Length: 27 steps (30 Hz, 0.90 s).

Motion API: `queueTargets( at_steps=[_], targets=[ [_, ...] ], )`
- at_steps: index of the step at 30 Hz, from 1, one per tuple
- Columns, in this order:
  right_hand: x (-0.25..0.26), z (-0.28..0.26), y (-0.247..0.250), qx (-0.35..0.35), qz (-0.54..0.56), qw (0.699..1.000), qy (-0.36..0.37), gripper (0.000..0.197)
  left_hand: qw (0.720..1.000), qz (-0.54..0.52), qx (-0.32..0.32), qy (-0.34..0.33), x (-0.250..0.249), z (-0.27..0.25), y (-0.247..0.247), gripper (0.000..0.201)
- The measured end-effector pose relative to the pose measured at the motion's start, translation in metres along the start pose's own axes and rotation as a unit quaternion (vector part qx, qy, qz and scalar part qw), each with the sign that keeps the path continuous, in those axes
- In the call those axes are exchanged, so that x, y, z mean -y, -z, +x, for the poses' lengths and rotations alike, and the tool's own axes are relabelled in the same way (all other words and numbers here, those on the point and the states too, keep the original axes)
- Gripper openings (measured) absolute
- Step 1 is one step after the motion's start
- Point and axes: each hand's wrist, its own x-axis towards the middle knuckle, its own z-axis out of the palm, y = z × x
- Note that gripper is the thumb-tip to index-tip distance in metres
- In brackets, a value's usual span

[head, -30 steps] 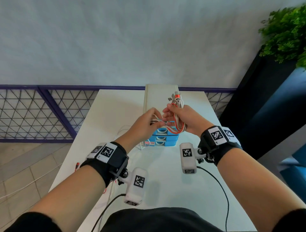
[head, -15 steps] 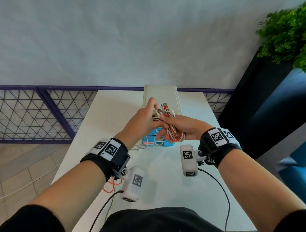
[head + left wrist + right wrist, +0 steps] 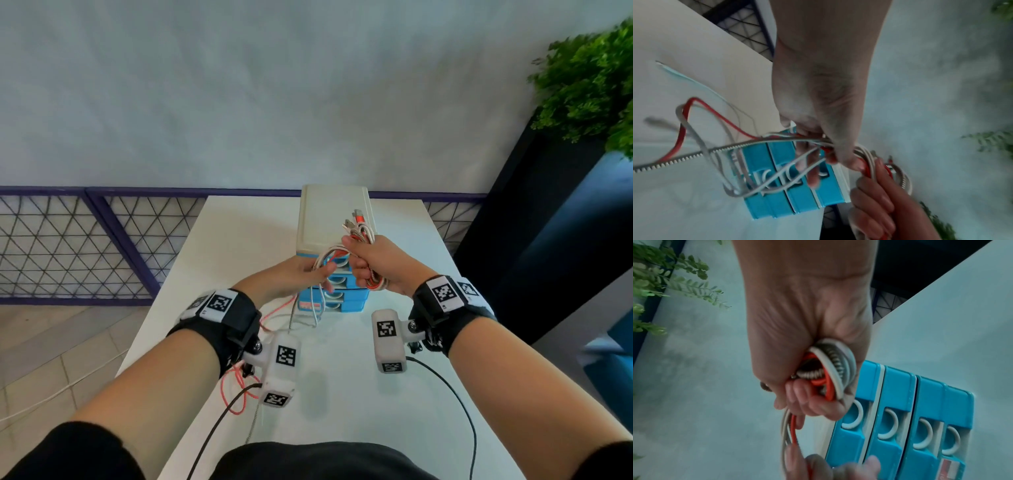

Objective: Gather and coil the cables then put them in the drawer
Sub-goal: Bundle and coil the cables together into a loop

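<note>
Nearest the body, loose tails of the cables trail under the left wrist: a red one looping on the white table, a braided grey one beside it, running toward the table's near edge. These slack lengths lead up into the left hand, whose thumb and fingers pinch the red, white and braided strands together just beside the other fist; in the left wrist view the strands fan out below that pinch, so it seems to be feeding slack toward the coil rather than carrying weight.

Just right of that pinch, the right hand is curled tight around the coil, fingers wrapped over stacked loops of white, red and braided cable. The plug ends stick up above the fist, probably held out of the windings so they don't snag.

Directly behind and below both grips stands the blue drawer unit with a cream top, its drawers looking closed, ring pulls facing the hands. Judging by the slack left, coiling is partway done and no drawer is ready yet
</note>
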Motion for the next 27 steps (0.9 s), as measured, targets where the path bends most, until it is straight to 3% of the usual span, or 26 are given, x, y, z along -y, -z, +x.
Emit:
queueTargets(
  at_steps=[3, 7, 11, 15, 17, 20, 21, 23, 27],
  targets=[
    [0.0, 0.003, 0.0, -0.03, -0.015, 0.999, 0.032, 0.028, 0.996, -0.091, 0.009, 0.001, 0.009, -0.002, 0.0, 0.044],
    [0.003, 0.009, -0.001, -0.093, -0.013, 0.994, 0.06, 0.029, 0.982, -0.19, 0.009, 0.018, 0.009, 0.002, -0.002, 0.041],
    [0.001, 0.011, -0.003, -0.119, -0.031, 0.991, 0.058, 0.033, 0.983, -0.179, 0.035, 0.027, 0.009, -0.001, -0.004, 0.034],
    [-0.002, 0.013, -0.001, -0.086, -0.059, 0.993, 0.046, 0.031, 0.984, -0.174, -0.04, -0.003, 0.003, -0.002, -0.009, 0.031],
    [-0.005, 0.014, -0.001, -0.062, -0.093, 0.993, 0.04, 0.031, 0.958, -0.28, -0.06, -0.002, 0.001, -0.001, -0.008, 0.032],
    [-0.011, 0.016, -0.002, -0.059, -0.127, 0.99, 0.036, 0.032, 0.889, -0.457, -0.013, -0.007, -0.006, -0.004, -0.005, 0.04],
    [-0.012, 0.016, -0.002, -0.065, -0.126, 0.989, 0.036, 0.032, 0.88, -0.474, 0.001, -0.011, -0.009, -0.006, -0.006, 0.039],
    [-0.014, 0.016, -0.002, -0.068, -0.101, 0.992, 0.031, 0.034, 0.891, -0.454, 0.007, -0.024, -0.011, -0.006, -0.01, 0.034],
    [-0.019, 0.015, -0.005, -0.004, -0.009, 1.0, 0.005, 0.067, 0.969, -0.236, -0.052, -0.044, -0.016, -0.002, -0.018, 0.028]
  ],
)
